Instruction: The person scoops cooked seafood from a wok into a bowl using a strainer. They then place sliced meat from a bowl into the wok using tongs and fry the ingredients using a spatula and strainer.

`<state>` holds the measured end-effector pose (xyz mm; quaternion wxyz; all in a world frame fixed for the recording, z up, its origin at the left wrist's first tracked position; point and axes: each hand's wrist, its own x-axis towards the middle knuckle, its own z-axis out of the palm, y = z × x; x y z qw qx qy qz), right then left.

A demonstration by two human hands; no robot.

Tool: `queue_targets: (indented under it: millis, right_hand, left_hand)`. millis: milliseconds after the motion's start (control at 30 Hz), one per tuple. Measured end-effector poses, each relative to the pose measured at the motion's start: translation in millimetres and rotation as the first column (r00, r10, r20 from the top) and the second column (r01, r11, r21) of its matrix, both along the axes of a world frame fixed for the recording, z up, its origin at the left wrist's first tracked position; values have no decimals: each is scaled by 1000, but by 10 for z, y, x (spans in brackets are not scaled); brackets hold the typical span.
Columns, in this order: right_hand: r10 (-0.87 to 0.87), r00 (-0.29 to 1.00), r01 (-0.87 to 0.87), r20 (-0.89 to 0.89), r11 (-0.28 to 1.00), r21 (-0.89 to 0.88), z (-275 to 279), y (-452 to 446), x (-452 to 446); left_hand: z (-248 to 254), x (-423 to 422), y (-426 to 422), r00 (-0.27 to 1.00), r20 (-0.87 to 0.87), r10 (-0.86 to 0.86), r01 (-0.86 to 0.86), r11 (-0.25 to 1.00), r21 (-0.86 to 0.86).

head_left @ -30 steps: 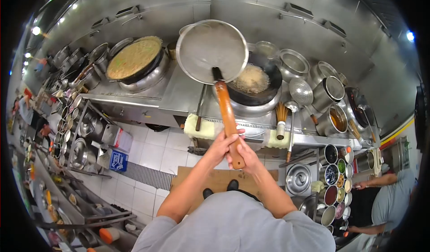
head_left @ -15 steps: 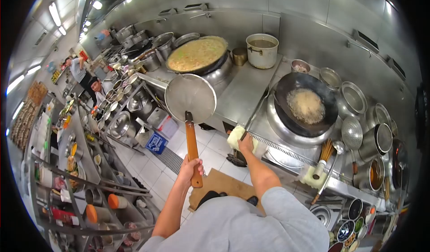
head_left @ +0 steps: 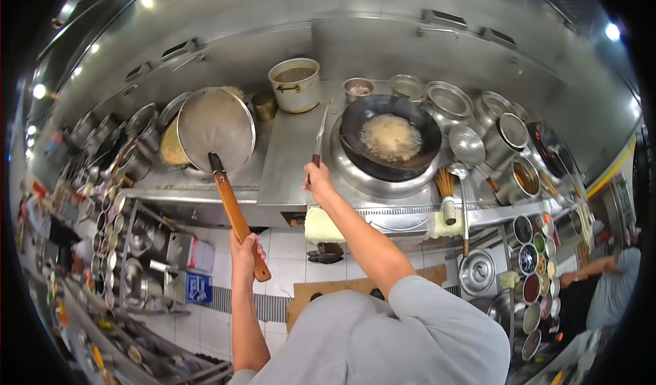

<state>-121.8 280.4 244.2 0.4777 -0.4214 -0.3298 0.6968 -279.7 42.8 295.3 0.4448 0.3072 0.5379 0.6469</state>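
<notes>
My left hand (head_left: 244, 251) is closed round the wooden handle of a wide fine-mesh strainer (head_left: 216, 128), raised over the left side of the stove. Behind it, a large pan of yellowish food (head_left: 172, 147) is mostly hidden. My right hand (head_left: 317, 182) grips the dark handle of a long, narrow metal utensil (head_left: 321, 133); its exact kind is unclear. The utensil points away from me over the steel counter, left of a black wok (head_left: 352, 122). Pale, foamy liquid (head_left: 391, 137) bubbles in the wok.
A folded pale cloth (head_left: 322, 226) lies on the stove's front edge. Right of the wok are a perforated skimmer (head_left: 467, 144), a ladle (head_left: 458, 171) and a bamboo brush (head_left: 445, 183). A tall pot (head_left: 295, 87) stands behind. Another person (head_left: 611, 282) is at far right.
The view has swung right, bringing the wok nearer the middle. My right hand has lifted off the cloth with the utensil. The strainer stays raised in my left hand.
</notes>
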Motion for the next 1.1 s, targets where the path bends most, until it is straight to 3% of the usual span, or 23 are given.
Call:
queue_targets:
  millis: [33, 100, 133, 200, 233, 267, 300, 333, 367, 500, 533, 567, 600, 633, 667, 700, 800, 867, 933, 1033, 1100]
  right_hand:
    - [-33, 999, 33, 5, 999, 7, 133, -32, 117]
    - [51, 945, -14, -323, 993, 116, 546, -233, 496]
    - [95, 928, -49, -360, 990, 134, 683, -277, 718]
    - [76, 964, -33, -253, 985, 169, 898, -282, 1261]
    - [52, 966, -10, -253, 987, 163, 651, -7, 1632]
    - [-125, 992, 128, -28, 978, 164, 823, -107, 1892]
    - [-194, 962, 156, 191, 968, 198, 838, -90, 2211]
    - [-292, 840, 198, 458, 950, 243, 931, -180, 2456]
    - [-285, 705, 128, 649, 952, 278, 938, -216, 2746]
    - [-174, 287, 87, 942, 984, 156, 1147, -429, 3456]
    - [-132, 164, 61, 978, 991, 123, 1154, -411, 3608]
    - [-134, 166, 67, 977, 990, 124, 1190, -409, 3723]
    - [-24, 227, 56, 974, 998, 12, 1254, -399, 3821]
    - [84, 287, 37, 954, 994, -99, 1306, -390, 3910]
    - [79, 291, 39, 954, 995, -94, 1334, -379, 3992]
    - [127, 353, 19, 927, 990, -143, 1361, -363, 4067]
    - [197, 452, -35, 870, 979, -203, 1282, -283, 4220]
    - [145, 760, 16, 633, 970, -241, 1010, -152, 4294]
    - [111, 840, -17, 530, 984, -180, 653, -38, 4205]
    - [51, 880, 7, 473, 993, -120, 438, 16, 3854]
    - [9, 778, 24, 629, 999, -44, 583, -123, 3652]
  left_hand:
    - [46, -32, 139, 999, -21, -25, 24, 1000, -3]
    - [103, -88, 429, 992, -37, -121, 122, 992, 14]
    - [136, -80, 587, 981, -57, -183, 185, 982, 29]
    - [213, 46, 889, 967, -79, -242, 246, 969, 40]
    - [203, 116, 1056, 948, -98, -304, 309, 950, 40]
    - [201, 200, 1210, 924, -119, -363, 369, 929, 38]
    - [224, 319, 1348, 916, -113, -384, 390, 920, 37]
    - [260, 463, 1477, 892, -106, -438, 442, 897, 11]
    - [300, 611, 1623, 868, -100, -487, 488, 873, -9]
    - [226, 1146, 2350, 778, -268, -568, 558, 821, -120]
    - [224, 1273, 2504, 703, -415, -578, 542, 812, -215]
    - [162, 1389, 2619, 601, -544, -585, 508, 806, -305]
    - [12, 1503, 2760, 597, -548, -586, 511, 804, -304]
    - [-160, 1617, 2924, 501, -698, -511, 441, 845, -302]
    - [-141, 1720, 2960, 381, -822, -424, 372, 884, -284]
    - [-139, 1811, 2972, 358, -803, -476, 352, 866, -356]
    - [-301, 2048, 3063, 344, -838, -424, 296, 896, -331]
    - [-326, 2167, 3155, 358, -804, -475, 311, 873, -377]
    - [-220, 2271, 3111, 567, -445, -693, 482, 718, -502]
    - [-218, 2333, 3079, 694, -243, -678, 549, 716, -431]
    - [-181, 2295, 2996, 762, -38, -647, 578, 705, -409]
